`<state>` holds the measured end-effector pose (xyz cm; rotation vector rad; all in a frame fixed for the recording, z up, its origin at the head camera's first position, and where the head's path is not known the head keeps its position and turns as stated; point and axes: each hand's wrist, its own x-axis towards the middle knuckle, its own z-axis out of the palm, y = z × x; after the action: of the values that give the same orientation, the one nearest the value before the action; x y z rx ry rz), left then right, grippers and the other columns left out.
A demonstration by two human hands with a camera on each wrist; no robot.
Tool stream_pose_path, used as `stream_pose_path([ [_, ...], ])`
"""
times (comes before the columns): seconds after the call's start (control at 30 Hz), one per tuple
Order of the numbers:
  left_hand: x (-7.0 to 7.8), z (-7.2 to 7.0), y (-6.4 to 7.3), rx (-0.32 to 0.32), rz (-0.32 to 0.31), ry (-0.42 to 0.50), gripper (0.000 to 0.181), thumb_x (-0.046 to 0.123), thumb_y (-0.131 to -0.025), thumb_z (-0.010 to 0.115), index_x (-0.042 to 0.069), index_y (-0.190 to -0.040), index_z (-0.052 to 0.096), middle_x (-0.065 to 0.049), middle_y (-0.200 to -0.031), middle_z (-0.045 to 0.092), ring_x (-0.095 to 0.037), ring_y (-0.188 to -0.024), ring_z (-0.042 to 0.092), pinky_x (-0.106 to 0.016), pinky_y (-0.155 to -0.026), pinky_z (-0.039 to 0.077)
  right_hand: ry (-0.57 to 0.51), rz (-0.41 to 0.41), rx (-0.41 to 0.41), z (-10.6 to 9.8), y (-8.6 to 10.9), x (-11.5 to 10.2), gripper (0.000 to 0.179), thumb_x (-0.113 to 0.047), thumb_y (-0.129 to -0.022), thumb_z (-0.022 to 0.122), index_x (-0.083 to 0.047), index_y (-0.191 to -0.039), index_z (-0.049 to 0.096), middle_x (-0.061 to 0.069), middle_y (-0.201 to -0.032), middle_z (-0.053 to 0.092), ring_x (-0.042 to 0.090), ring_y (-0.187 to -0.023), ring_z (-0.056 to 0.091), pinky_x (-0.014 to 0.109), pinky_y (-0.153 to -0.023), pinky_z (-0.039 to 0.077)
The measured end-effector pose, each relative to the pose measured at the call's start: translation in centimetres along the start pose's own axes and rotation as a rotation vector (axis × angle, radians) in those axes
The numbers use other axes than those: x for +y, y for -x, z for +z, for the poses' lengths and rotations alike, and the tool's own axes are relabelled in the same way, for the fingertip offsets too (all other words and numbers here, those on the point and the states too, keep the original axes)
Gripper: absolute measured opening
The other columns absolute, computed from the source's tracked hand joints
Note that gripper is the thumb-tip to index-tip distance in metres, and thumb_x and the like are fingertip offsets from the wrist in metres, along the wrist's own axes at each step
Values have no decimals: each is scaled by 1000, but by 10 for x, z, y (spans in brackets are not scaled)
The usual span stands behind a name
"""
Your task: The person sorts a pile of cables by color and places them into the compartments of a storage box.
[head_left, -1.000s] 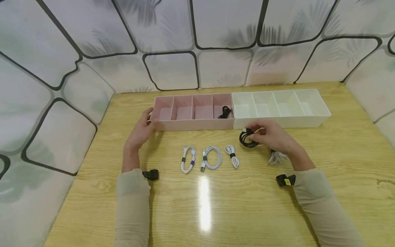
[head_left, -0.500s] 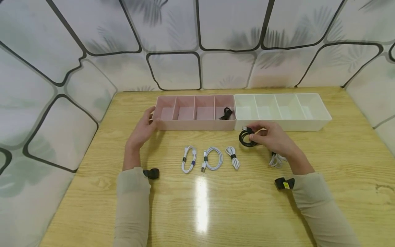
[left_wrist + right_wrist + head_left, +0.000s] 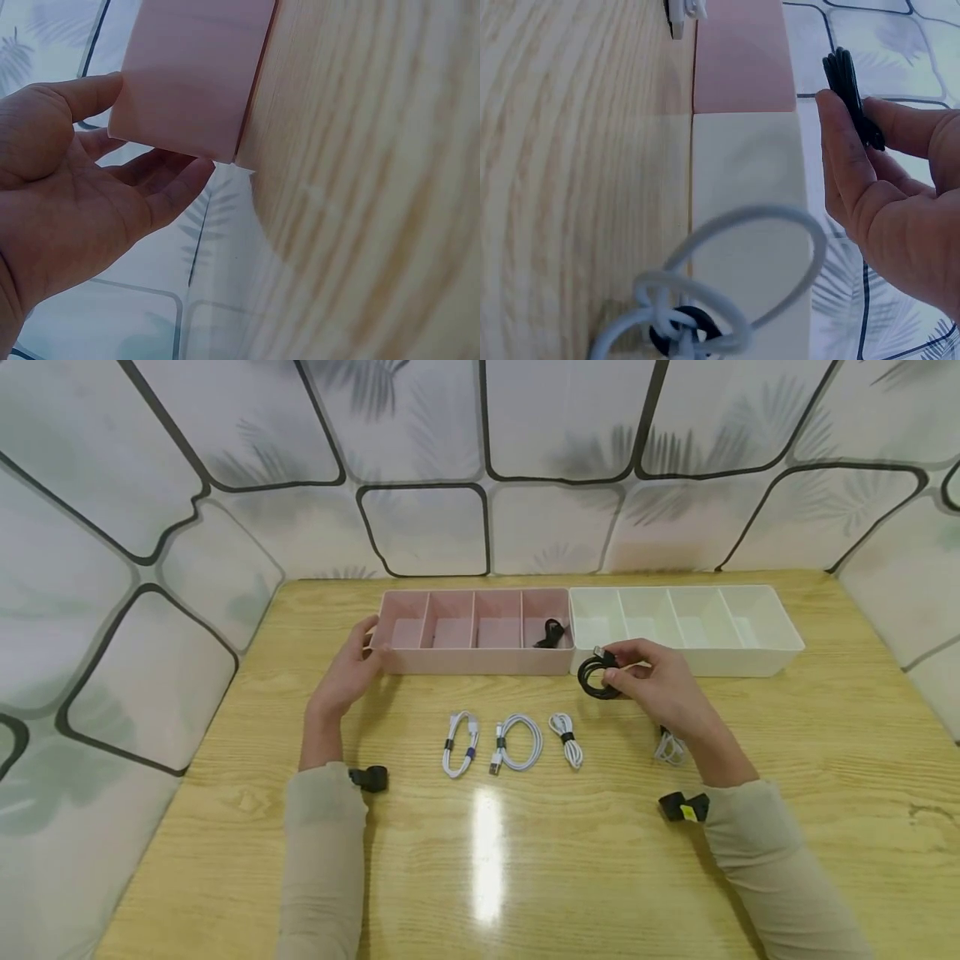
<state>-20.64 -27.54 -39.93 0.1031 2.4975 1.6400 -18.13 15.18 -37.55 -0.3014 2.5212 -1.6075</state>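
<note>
My right hand [image 3: 660, 683] pinches a coiled black USB cable [image 3: 591, 687] just in front of the white divided box [image 3: 693, 663]. In the right wrist view the black cable [image 3: 845, 86] sits between thumb and fingers. My left hand [image 3: 345, 672] grips the left end of the pink divided box [image 3: 472, 662]. The left wrist view shows my thumb at the rim of the pink box [image 3: 195, 67] and the fingers along its end wall. A small black cable [image 3: 551, 633] lies in the pink box's rightmost compartment.
Three coiled white cables lie in a row: one at left [image 3: 459, 745], one in the middle [image 3: 519, 743], one at right [image 3: 566, 741]. Another white cable [image 3: 670, 747] lies partly hidden beneath my right wrist. The boxes stand end to end before a patterned backdrop [image 3: 551, 527].
My right hand has lifted the black cable slightly and now holds it higher before the white box. The left hand keeps its place on the pink box.
</note>
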Motion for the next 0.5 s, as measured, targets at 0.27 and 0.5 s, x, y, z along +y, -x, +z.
stream_pose_path([
  [0.27, 0, -1, -1, -2, 2, 17, 64, 19, -107, 42, 7, -160, 8, -29, -158, 21, -45, -142, 29, -57, -109, 31, -214, 58, 7, 5, -4, 3, 41, -3, -97, 62, 13, -133, 50, 14, -107, 50, 2, -86, 66, 24, -76, 57],
  [0.5, 1, 0, 1, 5, 31, 21, 63, 26, -106, 45, 7, -158, 14, -32, -155, 23, -48, -138, 31, -52, -105, 38, -227, 93, 8, 5, -12, 2, 44, -4, -95, 65, 11, -133, 50, 11, -105, 51, 4, -85, 64, 26, -75, 57],
])
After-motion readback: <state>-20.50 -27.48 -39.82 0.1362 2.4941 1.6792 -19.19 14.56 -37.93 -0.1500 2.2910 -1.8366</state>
